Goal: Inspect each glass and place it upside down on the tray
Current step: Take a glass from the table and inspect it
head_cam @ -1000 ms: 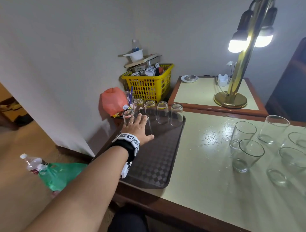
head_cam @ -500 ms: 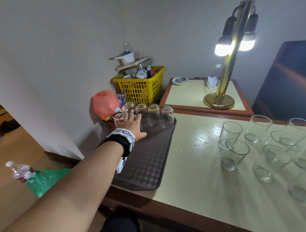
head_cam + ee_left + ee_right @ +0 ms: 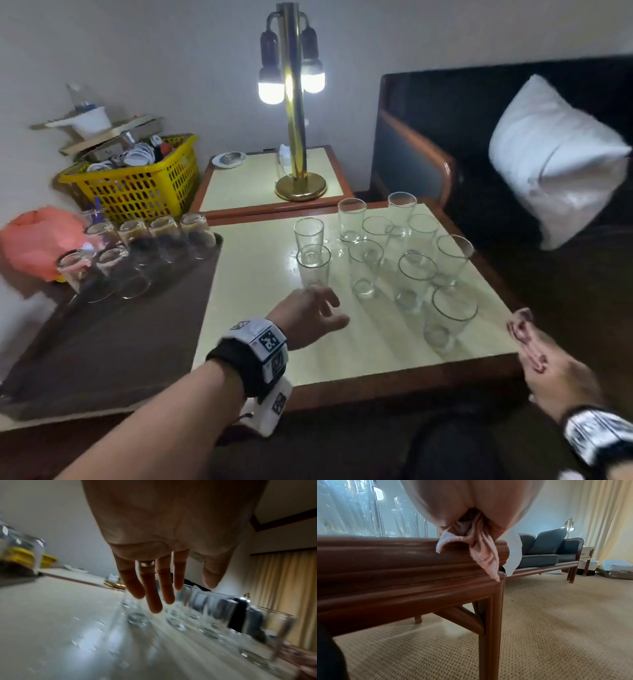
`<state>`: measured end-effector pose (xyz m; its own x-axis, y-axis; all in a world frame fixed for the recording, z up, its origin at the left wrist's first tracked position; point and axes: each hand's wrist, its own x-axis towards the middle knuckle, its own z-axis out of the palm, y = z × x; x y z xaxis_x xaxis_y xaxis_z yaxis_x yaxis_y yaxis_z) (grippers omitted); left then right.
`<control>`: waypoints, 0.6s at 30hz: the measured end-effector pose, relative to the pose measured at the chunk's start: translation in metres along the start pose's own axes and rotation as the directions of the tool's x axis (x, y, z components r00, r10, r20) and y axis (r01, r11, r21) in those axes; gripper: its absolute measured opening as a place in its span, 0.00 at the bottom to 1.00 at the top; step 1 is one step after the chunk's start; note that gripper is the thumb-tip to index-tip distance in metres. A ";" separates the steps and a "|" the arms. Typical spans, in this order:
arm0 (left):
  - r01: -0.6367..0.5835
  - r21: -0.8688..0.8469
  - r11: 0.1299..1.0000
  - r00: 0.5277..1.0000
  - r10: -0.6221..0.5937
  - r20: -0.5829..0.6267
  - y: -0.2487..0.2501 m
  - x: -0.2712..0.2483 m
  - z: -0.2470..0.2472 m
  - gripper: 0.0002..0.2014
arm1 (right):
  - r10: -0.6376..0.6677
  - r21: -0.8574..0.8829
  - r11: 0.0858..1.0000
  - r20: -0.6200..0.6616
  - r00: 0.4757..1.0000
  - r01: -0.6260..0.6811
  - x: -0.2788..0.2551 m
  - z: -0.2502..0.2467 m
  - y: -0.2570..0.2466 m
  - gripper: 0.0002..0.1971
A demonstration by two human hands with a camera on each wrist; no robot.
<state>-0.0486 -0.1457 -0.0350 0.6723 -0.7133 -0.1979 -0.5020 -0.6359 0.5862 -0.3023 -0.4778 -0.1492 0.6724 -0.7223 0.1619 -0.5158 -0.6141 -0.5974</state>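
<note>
— Where is your left hand (image 3: 310, 317)?
— In the middle, fingers spread, holding nothing, by the nearest upright glass (image 3: 313, 267) on the tabletop (image 3: 257, 274).
— And the right hand (image 3: 544, 363)?
— Lower right, squeezing a pink cloth (image 3: 481, 550).

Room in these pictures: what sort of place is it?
Probably a hotel room or lounge: a brass lamp on a side table, a dark cushioned sofa, long curtains and many matching glasses.

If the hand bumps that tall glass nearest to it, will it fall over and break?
Probably it could tip: the nearest glass is tall and narrow, standing upright. It may slide first, since the table looks glossy and wet. The left hand, open, should likely grasp it gently; clear glass usually breaks.
</note>
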 end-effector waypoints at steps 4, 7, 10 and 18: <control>-0.017 -0.065 0.998 0.995 0.023 0.095 0.035 0.016 0.060 0.27 | -0.008 -0.074 0.997 -0.102 0.995 0.000 -0.004 0.002 -0.001 0.29; 0.001 -0.167 0.986 0.995 0.016 0.102 0.060 0.034 0.091 0.34 | -0.017 -0.127 0.992 -0.081 0.997 0.007 -0.004 0.002 0.006 0.30; 0.001 -0.274 0.962 0.997 0.022 0.079 0.081 0.050 0.114 0.41 | -0.029 -0.129 0.992 -0.118 0.993 0.014 -0.006 0.003 0.005 0.30; -0.057 -0.423 0.905 0.997 0.032 -0.065 0.105 0.067 0.150 0.33 | 0.020 -0.161 0.986 -0.085 0.996 -0.034 -0.004 -0.002 0.001 0.30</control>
<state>-0.1376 -0.3042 -0.1045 0.6896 -0.7128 -0.1278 -0.2621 -0.4102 0.8735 -0.3070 -0.4760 -0.1490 0.6141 -0.7591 0.2162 -0.6171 -0.6325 -0.4681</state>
